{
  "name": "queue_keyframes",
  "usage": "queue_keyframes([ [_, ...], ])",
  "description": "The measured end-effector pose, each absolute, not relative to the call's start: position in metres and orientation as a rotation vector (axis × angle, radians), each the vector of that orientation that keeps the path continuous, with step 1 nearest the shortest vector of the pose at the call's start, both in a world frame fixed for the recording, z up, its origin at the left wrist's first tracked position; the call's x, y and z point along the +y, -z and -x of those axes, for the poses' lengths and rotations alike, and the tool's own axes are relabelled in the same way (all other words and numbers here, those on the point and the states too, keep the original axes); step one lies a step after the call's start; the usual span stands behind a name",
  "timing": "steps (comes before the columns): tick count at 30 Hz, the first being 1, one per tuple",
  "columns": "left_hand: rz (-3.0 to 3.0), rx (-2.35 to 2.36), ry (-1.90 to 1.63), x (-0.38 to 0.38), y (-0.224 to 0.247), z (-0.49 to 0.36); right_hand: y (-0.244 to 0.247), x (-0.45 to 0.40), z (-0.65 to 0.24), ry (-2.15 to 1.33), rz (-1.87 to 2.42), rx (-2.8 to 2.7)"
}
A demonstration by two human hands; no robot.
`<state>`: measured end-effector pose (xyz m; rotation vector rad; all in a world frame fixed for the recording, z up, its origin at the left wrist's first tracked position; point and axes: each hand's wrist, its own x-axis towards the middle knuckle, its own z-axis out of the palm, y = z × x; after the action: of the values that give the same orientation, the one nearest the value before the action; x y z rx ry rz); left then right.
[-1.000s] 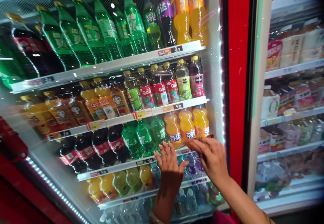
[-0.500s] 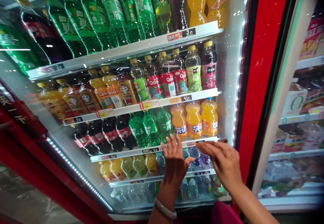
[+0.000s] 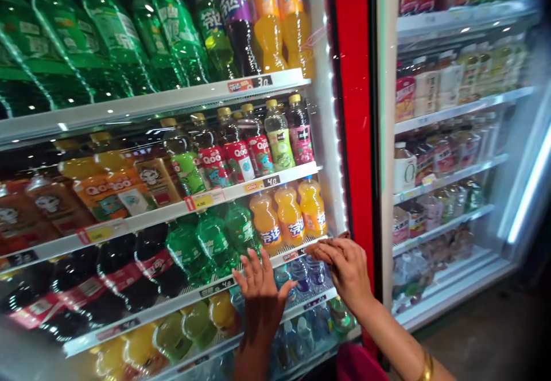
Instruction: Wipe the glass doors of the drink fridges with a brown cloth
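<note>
My left hand [image 3: 262, 283] is raised with its fingers spread, in front of the glass of a drinks cooler. Behind its fingertips stand green soda bottles [image 3: 213, 246] on a shelf. My right hand [image 3: 346, 266] is closed near the cooler's right edge, its fingers bent and pointing left. A small brownish patch [image 3: 345, 235] shows just past its knuckles; I cannot make out whether it is a held thing or a reflection. Orange soda bottles [image 3: 290, 217] stand on the shelf just above this hand.
Juice bottles [image 3: 236, 154] fill the shelf above, and large green bottles [image 3: 114, 34] the top one. A red frame [image 3: 355, 82] separates this cooler from a second lit cooler [image 3: 465, 114] on the right. A gold bangle [image 3: 426, 365] circles my right forearm.
The view has turned right and come nearer, so the shelves have shifted left and more of the second cooler shows. Both hands keep nearly the same pose against the cooler.
</note>
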<state>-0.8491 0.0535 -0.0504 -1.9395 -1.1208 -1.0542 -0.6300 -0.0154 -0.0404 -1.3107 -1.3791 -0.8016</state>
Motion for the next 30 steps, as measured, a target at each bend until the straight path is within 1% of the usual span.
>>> queue_keyframes([
  [2, 1.946, -1.108, 1.082, 0.054, 0.048, 0.849, 0.019, -0.013, 0.602, 0.828, 1.374, -1.239],
  [5, 1.959, -1.106, 1.104, 0.052, 0.044, 0.847, -0.027, -0.003, 0.570, 0.868, 1.378, -1.078],
  [7, 1.977, -1.112, 1.115, 0.050, 0.043, 0.845, -0.043, 0.003, 0.561, 0.882, 1.352, -1.051],
  [9, 2.003, -1.127, 1.134, 0.047, 0.044, 0.842, -0.038, 0.004, 0.560, 0.914, 1.319, -1.096],
  [14, 2.130, -1.143, 1.159, 0.038, 0.047, 0.811, 0.017, -0.010, 0.562, 0.957, 1.280, -1.223],
  [16, 2.210, -1.086, 1.154, 0.032, 0.039, 0.789, 0.017, -0.013, 0.558, 0.931, 1.292, -1.248],
  [18, 2.276, -1.028, 1.168, 0.026, 0.025, 0.765, -0.006, -0.011, 0.551, 0.908, 1.311, -1.247],
  [22, 2.344, -0.981, 1.240, 0.016, -0.005, 0.720, -0.078, 0.000, 0.539, 0.890, 1.337, -1.221],
  [24, 2.351, -0.949, 1.290, 0.014, -0.012, 0.705, -0.096, 0.001, 0.535, 0.902, 1.294, -1.234],
  [26, 2.349, -0.922, 1.332, 0.015, -0.013, 0.695, -0.092, -0.001, 0.533, 0.940, 1.211, -1.261],
  [30, 2.320, -0.848, 1.376, 0.026, -0.008, 0.680, -0.045, -0.007, 0.530, 1.028, 1.113, -1.275],
])
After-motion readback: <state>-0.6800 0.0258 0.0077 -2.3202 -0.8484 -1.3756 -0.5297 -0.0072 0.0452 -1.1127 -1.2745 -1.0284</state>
